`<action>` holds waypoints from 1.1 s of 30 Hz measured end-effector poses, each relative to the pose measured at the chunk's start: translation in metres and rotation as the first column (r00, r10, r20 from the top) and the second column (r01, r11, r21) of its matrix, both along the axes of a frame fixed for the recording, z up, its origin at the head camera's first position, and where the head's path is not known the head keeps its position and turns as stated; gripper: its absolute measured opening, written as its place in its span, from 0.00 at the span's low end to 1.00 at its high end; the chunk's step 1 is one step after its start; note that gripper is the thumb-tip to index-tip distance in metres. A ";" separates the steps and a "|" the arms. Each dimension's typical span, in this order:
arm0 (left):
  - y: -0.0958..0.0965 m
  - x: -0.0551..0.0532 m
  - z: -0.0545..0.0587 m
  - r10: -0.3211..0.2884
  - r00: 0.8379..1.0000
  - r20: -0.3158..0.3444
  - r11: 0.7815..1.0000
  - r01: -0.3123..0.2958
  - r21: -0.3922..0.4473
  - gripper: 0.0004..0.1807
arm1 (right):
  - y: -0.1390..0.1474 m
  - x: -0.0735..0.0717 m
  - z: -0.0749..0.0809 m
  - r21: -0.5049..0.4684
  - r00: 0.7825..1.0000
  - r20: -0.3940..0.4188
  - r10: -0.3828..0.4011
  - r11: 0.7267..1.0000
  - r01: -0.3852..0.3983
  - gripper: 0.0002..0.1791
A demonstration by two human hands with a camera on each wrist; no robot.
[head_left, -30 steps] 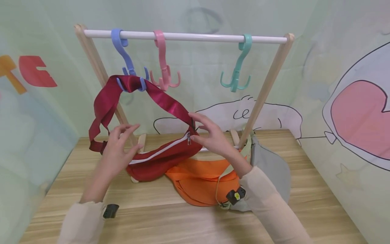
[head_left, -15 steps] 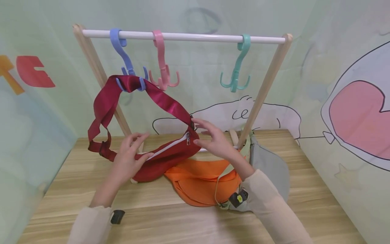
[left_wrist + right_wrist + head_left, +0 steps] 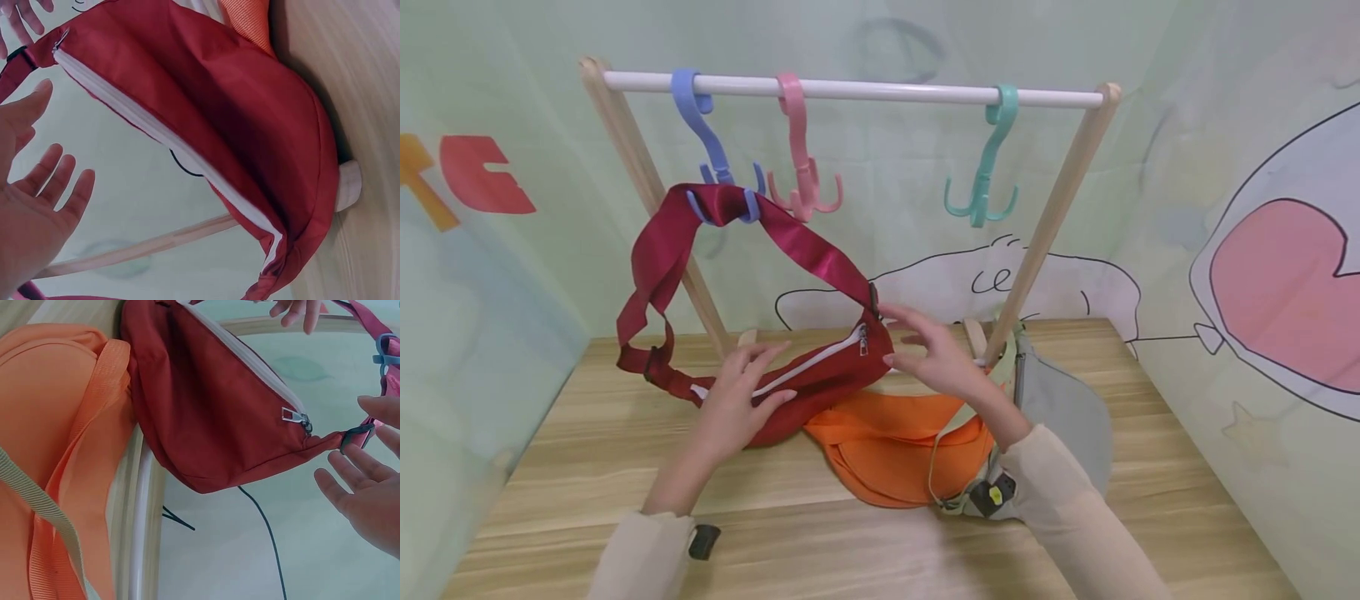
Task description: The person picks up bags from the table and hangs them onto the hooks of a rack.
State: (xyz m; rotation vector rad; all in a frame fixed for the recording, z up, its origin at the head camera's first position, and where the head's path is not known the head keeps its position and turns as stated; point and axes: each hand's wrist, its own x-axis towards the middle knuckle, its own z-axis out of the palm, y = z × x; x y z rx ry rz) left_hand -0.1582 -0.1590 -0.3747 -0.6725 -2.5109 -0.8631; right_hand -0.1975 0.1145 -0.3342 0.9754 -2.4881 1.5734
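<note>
A red waist bag [image 3: 838, 375] hangs by its strap [image 3: 820, 260] from the blue hook [image 3: 700, 129], its underside low by the tabletop. Its white zipper [image 3: 169, 139] runs along the top, with the metal pull [image 3: 292, 416] at the right end. My left hand [image 3: 737, 408] is in front of the bag's left part; the left wrist view shows its fingers [image 3: 78, 194] spread, gripping nothing. Beside the bag's right end is my right hand [image 3: 936, 354], its fingers [image 3: 353, 472] loosely extended close to the black strap buckle [image 3: 357, 434].
A white rail [image 3: 887, 89] on wooden posts also carries a pink hook [image 3: 803, 171] and a green hook [image 3: 983, 167]. An orange waist bag [image 3: 898, 454] and a grey bag [image 3: 1067, 417] lie on the wooden table [image 3: 790, 550], below and right of the red one.
My left hand has moved right and down across the front of the red bag. My right hand has shifted slightly down and right, off the strap's end. The bag still hangs from the blue hook.
</note>
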 end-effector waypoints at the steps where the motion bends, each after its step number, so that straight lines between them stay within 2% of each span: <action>1: 0.001 0.000 -0.001 -0.001 1.000 0.004 1.000 0.001 -0.001 0.32 | 0.001 -0.001 -0.002 0.005 1.000 0.004 0.001 1.000 -0.001 0.32; 9: 0.004 0.001 -0.008 -0.004 0.998 0.055 1.000 0.005 -0.013 0.32 | 0.007 -0.002 -0.011 0.040 1.000 0.015 0.009 0.999 -0.010 0.32; 16: 0.006 0.000 -0.014 -0.039 0.999 0.010 0.999 0.039 -0.019 0.34 | 0.009 0.002 -0.013 0.069 0.998 0.061 0.007 0.998 -0.011 0.32; 22: 0.009 -0.002 -0.017 -0.057 0.998 -0.026 0.998 0.057 -0.022 0.34 | 0.009 0.016 0.001 0.086 0.994 0.106 0.023 0.996 -0.032 0.31; 27: 0.013 -0.001 -0.018 -0.060 0.998 0.016 0.998 0.061 -0.032 0.33 | 0.010 0.022 0.007 0.098 0.991 0.124 0.042 0.994 -0.054 0.29; 30: 0.015 -0.001 -0.019 -0.059 0.997 0.046 0.997 0.061 -0.040 0.32 | 0.011 0.022 0.004 0.107 0.990 0.136 0.042 0.993 -0.057 0.29; 33: 0.017 -0.002 -0.020 -0.067 0.996 0.061 0.997 0.070 -0.042 0.32 | 0.016 0.013 -0.012 0.123 0.989 0.144 0.034 0.991 -0.052 0.30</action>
